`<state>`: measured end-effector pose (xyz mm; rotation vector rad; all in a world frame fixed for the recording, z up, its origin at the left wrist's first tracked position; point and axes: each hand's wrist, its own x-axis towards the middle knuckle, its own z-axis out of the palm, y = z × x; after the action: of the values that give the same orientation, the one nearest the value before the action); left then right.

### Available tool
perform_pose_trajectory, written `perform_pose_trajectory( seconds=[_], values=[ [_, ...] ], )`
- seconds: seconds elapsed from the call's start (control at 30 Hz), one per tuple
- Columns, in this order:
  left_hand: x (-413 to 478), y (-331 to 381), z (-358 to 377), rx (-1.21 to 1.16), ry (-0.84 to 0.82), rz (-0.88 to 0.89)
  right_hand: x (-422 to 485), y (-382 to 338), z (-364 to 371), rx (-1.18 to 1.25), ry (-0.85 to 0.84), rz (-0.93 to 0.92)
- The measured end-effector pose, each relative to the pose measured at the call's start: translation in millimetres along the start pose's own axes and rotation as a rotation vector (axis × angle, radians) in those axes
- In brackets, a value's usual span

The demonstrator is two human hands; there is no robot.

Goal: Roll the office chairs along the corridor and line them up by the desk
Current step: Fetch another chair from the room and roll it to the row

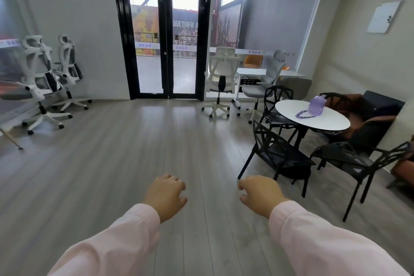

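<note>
Four roll on castors: a left pair of office chairs (39,78) at middle left and a right pair of office chairs (221,78) right of centre. Three black chairs (277,154) show plainly at lower right; a fourth is uncertain. One round table (291,108), one purple bag (317,105), one desk (251,71), one orange chair (253,60).

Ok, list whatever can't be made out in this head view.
Head view:
1. Wall notice: print too small.
2. Orange chair: base hidden behind the desk.
3. Grey shape: cut by the left edge, unidentifiable.
4. Left hand, right hand: palms face down, unseen.
5. Poster: wording broken by the door frame.
</note>
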<state>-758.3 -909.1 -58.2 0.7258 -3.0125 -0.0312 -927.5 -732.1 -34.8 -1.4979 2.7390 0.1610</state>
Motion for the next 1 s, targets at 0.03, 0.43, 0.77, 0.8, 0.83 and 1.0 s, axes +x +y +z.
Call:
perform_pose_trajectory(
  seconds=[0.03, 0.43, 0.77, 0.8, 0.83, 1.0],
  values=[
    [30.1, -10.3, -0.2, -0.006, -0.005, 0.001, 27.8, 6.3, -3.6, 0.002, -0.002, 0.012],
    [339.9, -76.5, 4.6, 0.006, 0.000, 0.080, 292.6, 112.0, -10.4, 0.060, 0.021, 0.171],
    [602.1, -103.7, -8.0, 0.013, 0.080, 0.032, 549.6, 220.4, -29.9, 0.085, 0.092, 0.087],
    [626.9, -107.3, -13.3, 0.012, 0.085, 0.016, 576.4, 231.0, -36.3, 0.081, 0.108, 0.073],
    [651.5, -112.2, -17.3, 0.008, 0.093, -0.001, 602.9, 240.2, -42.4, 0.077, 0.126, 0.058],
    [761.5, -144.2, -19.9, -0.006, 0.091, -0.068, 727.2, 273.1, -53.4, 0.113, 0.166, 0.015]
  ],
)
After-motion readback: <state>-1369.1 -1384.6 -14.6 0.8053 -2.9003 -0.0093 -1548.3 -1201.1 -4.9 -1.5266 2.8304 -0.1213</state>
